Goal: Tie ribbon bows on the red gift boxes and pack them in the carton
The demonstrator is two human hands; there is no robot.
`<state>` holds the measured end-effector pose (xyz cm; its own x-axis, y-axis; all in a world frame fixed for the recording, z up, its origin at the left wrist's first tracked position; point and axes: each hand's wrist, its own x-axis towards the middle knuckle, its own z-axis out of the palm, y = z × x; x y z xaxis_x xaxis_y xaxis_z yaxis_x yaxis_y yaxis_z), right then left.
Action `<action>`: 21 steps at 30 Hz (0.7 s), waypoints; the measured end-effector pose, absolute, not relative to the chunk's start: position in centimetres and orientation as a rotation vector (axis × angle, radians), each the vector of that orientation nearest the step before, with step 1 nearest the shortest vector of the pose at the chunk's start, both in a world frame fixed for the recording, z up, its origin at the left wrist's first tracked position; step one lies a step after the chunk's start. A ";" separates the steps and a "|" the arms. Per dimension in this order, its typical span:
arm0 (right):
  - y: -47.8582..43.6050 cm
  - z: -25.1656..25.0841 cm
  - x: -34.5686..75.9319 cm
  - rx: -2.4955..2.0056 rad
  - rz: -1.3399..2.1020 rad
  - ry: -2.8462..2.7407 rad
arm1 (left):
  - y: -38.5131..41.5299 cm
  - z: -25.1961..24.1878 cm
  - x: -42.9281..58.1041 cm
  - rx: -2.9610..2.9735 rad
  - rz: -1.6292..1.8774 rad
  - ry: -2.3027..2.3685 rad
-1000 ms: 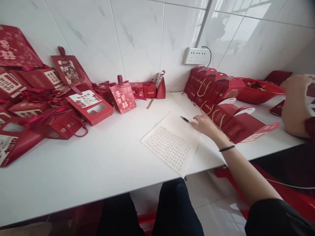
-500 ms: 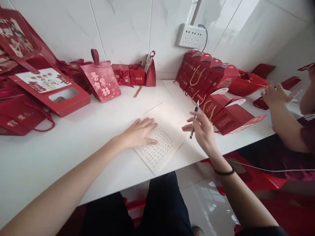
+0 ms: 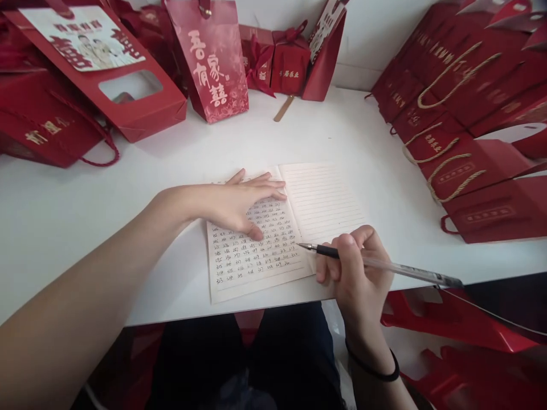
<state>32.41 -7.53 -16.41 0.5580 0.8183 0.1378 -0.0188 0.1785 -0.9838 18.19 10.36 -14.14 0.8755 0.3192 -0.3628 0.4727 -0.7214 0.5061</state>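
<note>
An open lined notebook lies on the white table near its front edge. Rows of handwritten numbers fill its left page, while the right page shows only printed lines. My left hand rests on the left page with its fingers spread. In my right hand is a clear pen with a black grip, pinched between thumb and fingers. The pen's tip points left, over the left page's right side close to the fold. Whether the tip touches the paper I cannot tell.
Red gift boxes and bags stand along the back and left of the table. A row of red bags with rope handles occupies the right side. A small gold strip lies near the back. Red stools are below, right.
The view has come closer and lower over the notebook. My right hand has turned the pen from upright to tip-left and brought it to the page. The left hand stays on the notebook.
</note>
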 end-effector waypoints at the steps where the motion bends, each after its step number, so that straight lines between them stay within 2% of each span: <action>1: -7.5 -16.4 32.3 -1.299 0.710 -0.819 | 10.4 -14.2 18.2 2.425 -0.334 0.576; 11: -7.8 -16.1 32.3 -1.636 0.467 -0.994 | 11.5 -15.5 17.9 2.324 -0.298 0.596; 21: -8.1 -16.4 32.1 -1.671 0.468 -1.050 | 13.7 -18.9 16.3 2.189 -0.192 0.803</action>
<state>32.10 -8.05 -16.39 0.5368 0.8219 0.1904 0.4078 -0.0552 -0.9114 16.31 13.71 -18.94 0.7887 0.4857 -0.3768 0.6036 -0.4954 0.6247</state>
